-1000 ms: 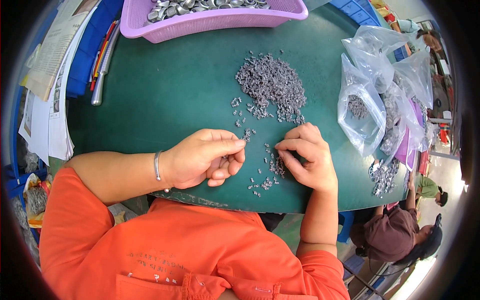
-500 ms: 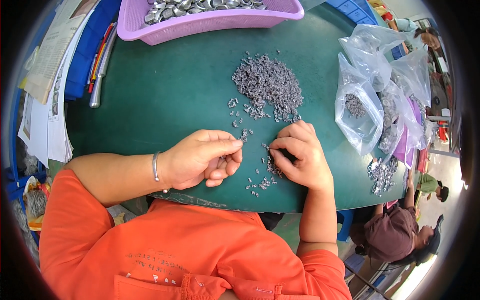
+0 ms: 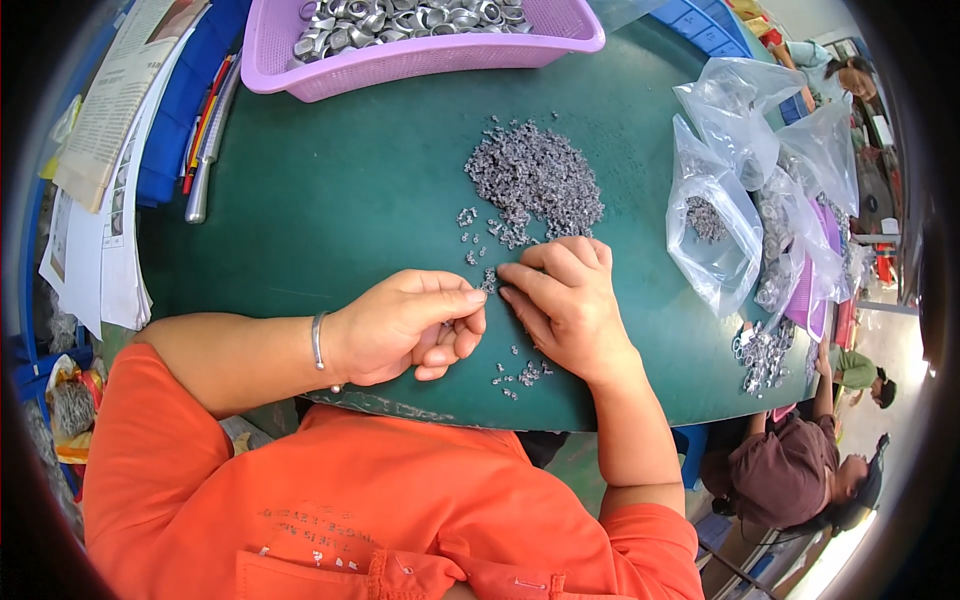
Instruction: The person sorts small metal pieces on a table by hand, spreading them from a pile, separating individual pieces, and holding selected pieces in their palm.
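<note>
Several small grey pieces (image 3: 528,374) lie nearest me, below the frame's centre, on the green surface (image 3: 330,200). Mid-frame, my left hand (image 3: 415,325) is half curled, thumb against forefinger; I cannot tell what it holds. My right hand (image 3: 565,310) bends loosely, thumb and forefinger slightly parted. Beyond, above centre, sits the main heap (image 3: 535,180); a purple basket (image 3: 430,65) tops the frame.

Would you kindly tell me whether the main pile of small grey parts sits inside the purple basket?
No, the pile lies on the green tabletop, outside the purple basket.
</note>
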`<action>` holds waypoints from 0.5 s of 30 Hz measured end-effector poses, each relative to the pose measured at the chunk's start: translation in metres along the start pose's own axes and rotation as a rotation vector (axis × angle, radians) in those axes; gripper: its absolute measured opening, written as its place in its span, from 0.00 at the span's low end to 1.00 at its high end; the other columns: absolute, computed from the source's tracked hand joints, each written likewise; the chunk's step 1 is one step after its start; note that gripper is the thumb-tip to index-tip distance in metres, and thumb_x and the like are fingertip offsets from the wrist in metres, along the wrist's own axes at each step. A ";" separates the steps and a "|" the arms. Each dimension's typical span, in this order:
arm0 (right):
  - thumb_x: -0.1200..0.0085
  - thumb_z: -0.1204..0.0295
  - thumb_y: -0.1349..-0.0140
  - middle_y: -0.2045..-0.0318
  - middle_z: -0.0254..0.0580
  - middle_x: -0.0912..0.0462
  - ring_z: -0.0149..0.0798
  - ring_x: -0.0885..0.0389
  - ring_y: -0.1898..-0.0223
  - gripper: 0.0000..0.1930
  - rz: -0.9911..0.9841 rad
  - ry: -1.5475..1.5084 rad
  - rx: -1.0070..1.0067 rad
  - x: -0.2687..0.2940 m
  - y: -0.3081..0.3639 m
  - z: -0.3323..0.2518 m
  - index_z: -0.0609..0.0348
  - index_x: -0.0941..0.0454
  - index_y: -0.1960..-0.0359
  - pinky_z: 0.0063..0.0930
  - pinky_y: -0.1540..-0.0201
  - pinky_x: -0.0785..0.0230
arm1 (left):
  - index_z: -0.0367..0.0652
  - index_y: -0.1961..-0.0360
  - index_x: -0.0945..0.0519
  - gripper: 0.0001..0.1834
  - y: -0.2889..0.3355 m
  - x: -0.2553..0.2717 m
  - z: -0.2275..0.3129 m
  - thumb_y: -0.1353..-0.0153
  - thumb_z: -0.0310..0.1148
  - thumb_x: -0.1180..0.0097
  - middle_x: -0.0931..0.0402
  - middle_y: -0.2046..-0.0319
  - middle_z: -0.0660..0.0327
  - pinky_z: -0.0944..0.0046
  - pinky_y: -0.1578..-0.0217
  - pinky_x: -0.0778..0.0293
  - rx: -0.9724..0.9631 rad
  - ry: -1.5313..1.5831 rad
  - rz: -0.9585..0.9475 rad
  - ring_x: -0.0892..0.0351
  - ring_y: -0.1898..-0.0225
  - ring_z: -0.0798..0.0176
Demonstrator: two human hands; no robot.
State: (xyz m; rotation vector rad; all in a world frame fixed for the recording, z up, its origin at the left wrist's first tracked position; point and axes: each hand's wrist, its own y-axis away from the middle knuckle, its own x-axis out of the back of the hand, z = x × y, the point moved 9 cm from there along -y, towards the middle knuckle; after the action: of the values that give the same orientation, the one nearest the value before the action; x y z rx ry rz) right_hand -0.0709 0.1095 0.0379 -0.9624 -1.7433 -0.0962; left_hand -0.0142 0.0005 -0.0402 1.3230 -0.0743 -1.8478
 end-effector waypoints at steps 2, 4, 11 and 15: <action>0.38 0.79 0.54 0.64 0.33 0.21 0.39 0.24 0.60 0.11 -0.030 -0.025 0.033 -0.002 0.000 0.000 0.53 0.16 0.67 0.37 0.49 0.39 | 0.42 0.66 0.24 0.16 0.000 0.001 0.000 0.24 0.41 0.52 0.26 0.75 0.62 0.68 0.79 0.33 -0.006 0.005 0.000 0.34 0.80 0.71; 0.38 0.80 0.54 0.64 0.33 0.20 0.39 0.24 0.59 0.11 -0.091 -0.044 0.007 0.004 0.003 0.002 0.53 0.15 0.67 0.37 0.50 0.38 | 0.41 0.64 0.23 0.15 0.000 0.002 0.000 0.23 0.38 0.55 0.25 0.74 0.61 0.68 0.80 0.34 -0.008 0.009 0.008 0.36 0.82 0.71; 0.40 0.81 0.55 0.61 0.38 0.18 0.43 0.21 0.58 0.14 -0.151 -0.265 0.029 -0.005 0.000 -0.006 0.57 0.15 0.64 0.36 0.55 0.31 | 0.42 0.67 0.26 0.15 0.002 0.004 0.000 0.23 0.38 0.56 0.25 0.75 0.59 0.69 0.81 0.36 -0.079 0.060 0.068 0.37 0.84 0.70; 0.43 0.84 0.54 0.58 0.42 0.18 0.46 0.20 0.56 0.16 -0.112 -0.256 0.102 -0.009 -0.002 -0.013 0.61 0.16 0.61 0.40 0.51 0.29 | 0.43 0.69 0.28 0.15 0.004 0.006 0.004 0.25 0.37 0.56 0.26 0.76 0.58 0.69 0.83 0.38 -0.130 0.083 0.103 0.39 0.85 0.70</action>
State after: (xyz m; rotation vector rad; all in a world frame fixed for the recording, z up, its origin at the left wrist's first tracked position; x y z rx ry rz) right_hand -0.0612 0.0966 0.0366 -0.8294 -2.0169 0.0458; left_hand -0.0162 -0.0077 -0.0411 1.2793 0.0212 -1.6813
